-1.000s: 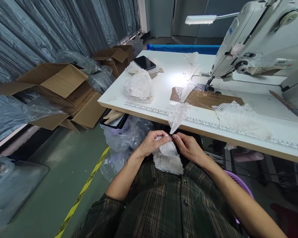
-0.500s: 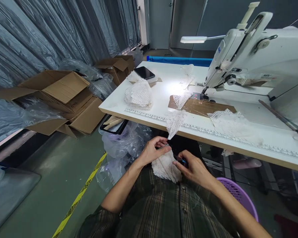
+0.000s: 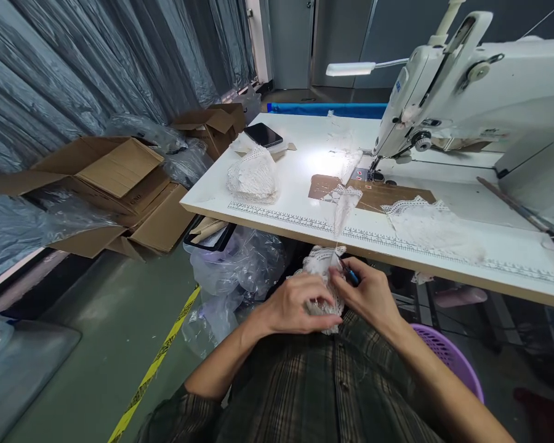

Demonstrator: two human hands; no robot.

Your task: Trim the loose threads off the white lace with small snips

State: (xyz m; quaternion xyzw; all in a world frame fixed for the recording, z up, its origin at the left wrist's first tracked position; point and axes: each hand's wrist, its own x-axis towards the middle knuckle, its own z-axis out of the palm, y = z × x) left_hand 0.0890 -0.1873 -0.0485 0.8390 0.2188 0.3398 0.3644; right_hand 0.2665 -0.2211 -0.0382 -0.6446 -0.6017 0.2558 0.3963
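A white lace piece (image 3: pixel 321 261) lies bunched at my lap, below the table's front edge. Over its lower part, my left hand (image 3: pixel 295 304) is curved with thumb and fingers apart. My right hand (image 3: pixel 367 292) is closed around small blue-and-black thread snips (image 3: pixel 351 273) and pinches the lace's upper edge between thumb and fingers. From there a thin strand runs up to a chain of lace pieces (image 3: pixel 345 206), which hangs together across the tabletop towards the needle area of the white sewing machine (image 3: pixel 409 117).
A lace stack (image 3: pixel 253 175) and a phone (image 3: pixel 263 135) occupy the table's left side. Another lace pile (image 3: pixel 429 224) lies right of the brown plate (image 3: pixel 394 198). Cardboard boxes (image 3: pixel 120 166) stand left on the floor; a purple basket (image 3: pixel 447 357) is below right.
My left hand has moved down from the hanging lace tip and opened. My right hand has risen with the snips to the lace edge. The lace chain has shifted and narrowed.
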